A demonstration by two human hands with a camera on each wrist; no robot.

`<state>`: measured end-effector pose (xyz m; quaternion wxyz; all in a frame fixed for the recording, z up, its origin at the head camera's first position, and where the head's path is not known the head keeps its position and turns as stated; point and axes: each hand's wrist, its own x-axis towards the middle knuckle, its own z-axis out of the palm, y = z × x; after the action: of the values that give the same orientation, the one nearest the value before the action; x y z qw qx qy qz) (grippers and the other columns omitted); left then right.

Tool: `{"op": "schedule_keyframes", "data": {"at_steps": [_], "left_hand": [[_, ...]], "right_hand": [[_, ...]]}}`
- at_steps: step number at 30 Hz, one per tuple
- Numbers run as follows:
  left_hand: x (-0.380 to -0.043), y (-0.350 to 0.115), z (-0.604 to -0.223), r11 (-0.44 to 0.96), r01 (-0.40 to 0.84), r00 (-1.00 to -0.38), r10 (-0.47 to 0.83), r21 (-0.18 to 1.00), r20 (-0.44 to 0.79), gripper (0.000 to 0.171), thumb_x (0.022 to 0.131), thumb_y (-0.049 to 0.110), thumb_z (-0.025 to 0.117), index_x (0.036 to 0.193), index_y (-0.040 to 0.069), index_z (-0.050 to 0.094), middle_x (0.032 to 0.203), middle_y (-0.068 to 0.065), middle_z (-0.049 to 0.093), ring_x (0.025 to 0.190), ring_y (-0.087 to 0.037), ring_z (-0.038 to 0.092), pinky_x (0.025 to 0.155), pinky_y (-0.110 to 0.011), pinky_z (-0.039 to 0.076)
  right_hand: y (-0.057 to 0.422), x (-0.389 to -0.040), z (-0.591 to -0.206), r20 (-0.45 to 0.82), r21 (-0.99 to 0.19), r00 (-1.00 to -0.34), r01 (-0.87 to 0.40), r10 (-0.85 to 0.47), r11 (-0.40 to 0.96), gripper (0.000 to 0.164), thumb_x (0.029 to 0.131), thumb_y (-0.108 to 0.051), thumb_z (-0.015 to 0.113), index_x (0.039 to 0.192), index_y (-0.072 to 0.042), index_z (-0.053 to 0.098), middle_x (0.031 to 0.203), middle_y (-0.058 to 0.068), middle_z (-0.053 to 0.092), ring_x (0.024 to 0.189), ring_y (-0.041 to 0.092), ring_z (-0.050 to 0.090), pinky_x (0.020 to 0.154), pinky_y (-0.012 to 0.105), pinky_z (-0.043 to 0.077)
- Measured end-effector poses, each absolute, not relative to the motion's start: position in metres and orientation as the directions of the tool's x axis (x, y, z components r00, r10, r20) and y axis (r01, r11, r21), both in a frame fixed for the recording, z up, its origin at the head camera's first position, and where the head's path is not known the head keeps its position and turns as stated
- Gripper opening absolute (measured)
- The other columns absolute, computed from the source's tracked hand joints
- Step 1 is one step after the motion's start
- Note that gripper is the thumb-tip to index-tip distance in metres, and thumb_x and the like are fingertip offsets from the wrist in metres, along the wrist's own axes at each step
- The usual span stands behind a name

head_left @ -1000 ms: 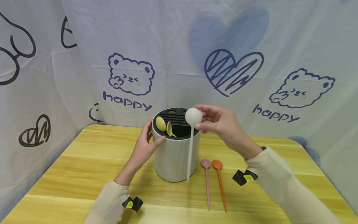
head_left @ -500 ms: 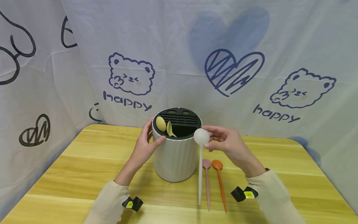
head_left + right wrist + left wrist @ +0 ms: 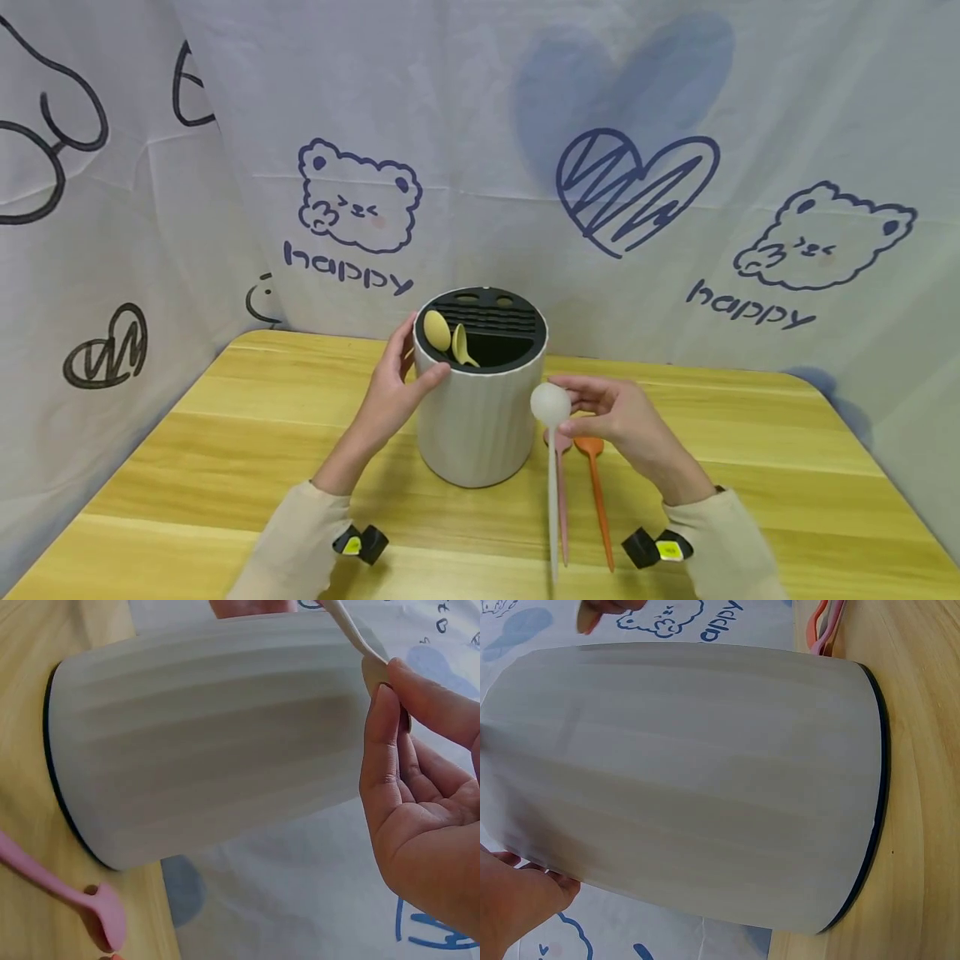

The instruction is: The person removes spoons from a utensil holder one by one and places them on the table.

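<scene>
In the head view my right hand [image 3: 626,425] pinches a white long-handled spoon [image 3: 551,405] by its bowl, handle hanging down in front of a pink spoon [image 3: 562,500]. The right wrist view shows the white spoon's bowl edge [image 3: 373,673] between thumb and fingertips. My left hand [image 3: 393,396] grips the upper left side of a white ribbed utensil holder [image 3: 476,425], thumb at its rim; the left wrist view has the holder's wall [image 3: 705,765] filling most of it. Two yellow utensils, a spoon [image 3: 437,332] and a ladle-like one [image 3: 461,346], stand in the holder's black top.
An orange spoon [image 3: 596,492] lies on the wooden table [image 3: 225,467], right of the pink one. The holder's black insert [image 3: 487,321] has slots, round holes and a wide opening. A white printed cloth [image 3: 487,233] hangs behind the table.
My right hand has carried the white spoon down and to the right, from over the holder's rim to beside its wall. My left hand keeps its hold.
</scene>
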<state>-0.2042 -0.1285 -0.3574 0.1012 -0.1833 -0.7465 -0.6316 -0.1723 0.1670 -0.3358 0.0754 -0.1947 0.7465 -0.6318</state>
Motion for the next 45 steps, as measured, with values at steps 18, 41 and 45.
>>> {"op": "schedule_keyframes", "data": {"at_steps": [18,41,45], "left_hand": [[-0.206,-0.126,-0.353,0.133,0.413,-0.908,0.143,0.901,0.394,0.082,0.087,0.024,0.064,0.153,0.003,0.019,0.157,-0.013,0.022,0.141,-0.029,0.025,0.115,-0.042,0.021],[-0.203,-0.128,-0.356,0.142,0.400,-0.913,0.153,0.906,0.379,0.082,0.088,0.024,0.063,0.153,0.005,0.019,0.157,-0.013,0.020,0.142,-0.030,0.023,0.115,-0.044,0.020],[-0.202,-0.129,-0.357,0.141,0.395,-0.915,0.152,0.908,0.374,0.082,0.088,0.024,0.063,0.153,0.005,0.018,0.157,-0.013,0.020,0.142,-0.030,0.023,0.115,-0.044,0.020]], "right_hand": [[0.191,-0.191,-0.360,0.011,-0.969,-0.929,-0.101,-0.370,0.224,0.057,0.079,-0.001,0.075,0.129,0.012,0.053,0.103,0.012,0.065,0.092,0.021,0.063,0.081,0.026,0.054],[0.249,-0.202,-0.390,-0.087,-0.967,-0.927,-0.009,-0.365,0.254,0.060,0.083,0.000,0.071,0.134,0.017,0.043,0.103,0.008,0.067,0.092,0.014,0.064,0.082,0.027,0.054],[0.256,-0.202,-0.393,-0.095,-0.966,-0.928,-0.001,-0.359,0.260,0.061,0.083,-0.001,0.072,0.134,0.017,0.043,0.105,0.009,0.067,0.093,0.014,0.063,0.083,0.027,0.054]]}}
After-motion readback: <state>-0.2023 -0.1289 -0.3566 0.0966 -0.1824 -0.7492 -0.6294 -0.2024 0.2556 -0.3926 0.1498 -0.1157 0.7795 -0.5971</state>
